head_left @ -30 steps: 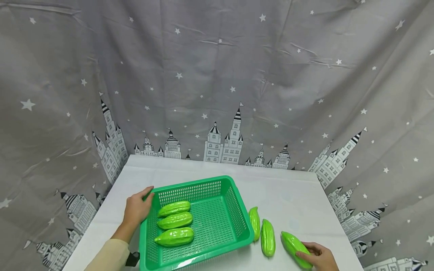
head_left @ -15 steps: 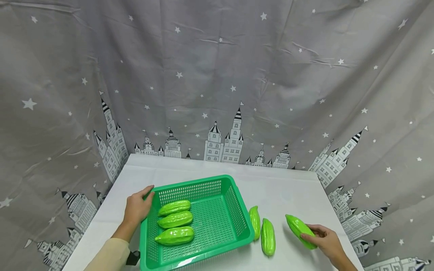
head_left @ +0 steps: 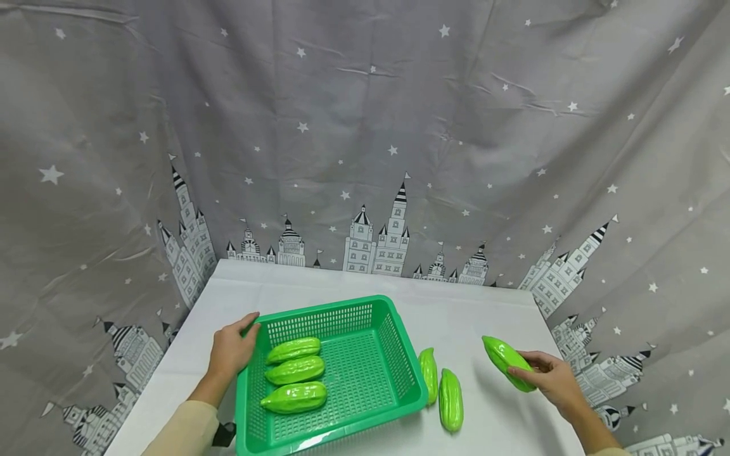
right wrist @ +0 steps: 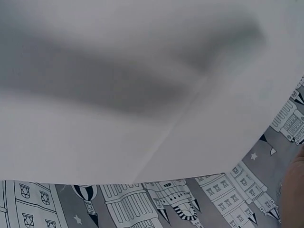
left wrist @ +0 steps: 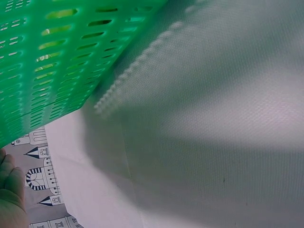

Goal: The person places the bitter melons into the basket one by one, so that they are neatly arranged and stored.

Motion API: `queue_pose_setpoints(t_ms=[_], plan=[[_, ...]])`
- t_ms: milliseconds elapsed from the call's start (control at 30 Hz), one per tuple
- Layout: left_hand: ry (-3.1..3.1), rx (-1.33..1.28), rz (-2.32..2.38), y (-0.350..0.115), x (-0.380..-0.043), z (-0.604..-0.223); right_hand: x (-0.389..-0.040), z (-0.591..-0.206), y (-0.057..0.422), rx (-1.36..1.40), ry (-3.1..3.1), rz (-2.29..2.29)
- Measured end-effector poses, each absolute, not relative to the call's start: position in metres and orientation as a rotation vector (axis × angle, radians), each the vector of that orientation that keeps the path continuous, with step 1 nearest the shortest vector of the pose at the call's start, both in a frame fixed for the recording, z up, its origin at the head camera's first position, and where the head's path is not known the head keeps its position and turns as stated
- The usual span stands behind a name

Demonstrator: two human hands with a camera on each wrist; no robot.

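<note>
White table (head_left: 490, 316): green basket (head_left: 359, 373), two green gourds (head_left: 451, 400) just beside.

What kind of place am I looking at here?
Likely a makeshift indoor tabletop setup, perhaps for staged handling: a grey curtain printed with castles and stars hangs behind and beside a white-topped table, where a green basket holds three glossy, possibly artificial green vegetables.

From afar I count one green basket (head_left: 353, 373); three green gourds (head_left: 294, 371) inside the basket, two outer gourds (head_left: 451, 401) just right of it and one held gourd (head_left: 502, 358) farther right, six in all; two hands, the left hand (head_left: 230, 347) at the basket's left edge, the right hand (head_left: 552, 377) well to its right; one desk (head_left: 485, 316) beneath it.
</note>
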State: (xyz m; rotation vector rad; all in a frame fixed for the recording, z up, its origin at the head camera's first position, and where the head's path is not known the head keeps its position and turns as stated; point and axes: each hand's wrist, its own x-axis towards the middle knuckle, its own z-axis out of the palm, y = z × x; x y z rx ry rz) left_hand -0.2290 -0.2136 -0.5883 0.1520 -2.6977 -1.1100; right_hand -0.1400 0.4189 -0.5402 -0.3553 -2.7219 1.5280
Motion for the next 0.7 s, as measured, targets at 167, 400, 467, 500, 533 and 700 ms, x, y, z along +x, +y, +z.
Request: queue_pose_setpoints(t_ms=[167,400,467,500,533,700], plan=[[-2.702,0.151,-1.113,-0.213,-0.227,-0.587,-0.141,-0.542,0.417,-0.342,-2.742,1.516],[-2.695,0.146,-1.101,-0.213,-0.230,-0.590,-0.150,-0.533,0.421,-0.268,-2.760,1.479],[-2.696,0.148,-1.103,-0.214,-0.230,-0.590,-0.153,-0.529,0.420,-0.237,-2.755,1.465],[-2.697,0.147,-1.102,-0.214,-0.230,-0.589,-0.155,-0.527,0.418,-0.220,-2.755,1.456],[-2.696,0.148,-1.105,-0.214,-0.230,-0.589,-0.157,-0.525,0.417,-0.205,-2.760,1.444],[-2.694,0.152,-1.115,-0.214,-0.229,-0.588,-0.164,-0.515,0.405,-0.160,-2.787,1.434]])
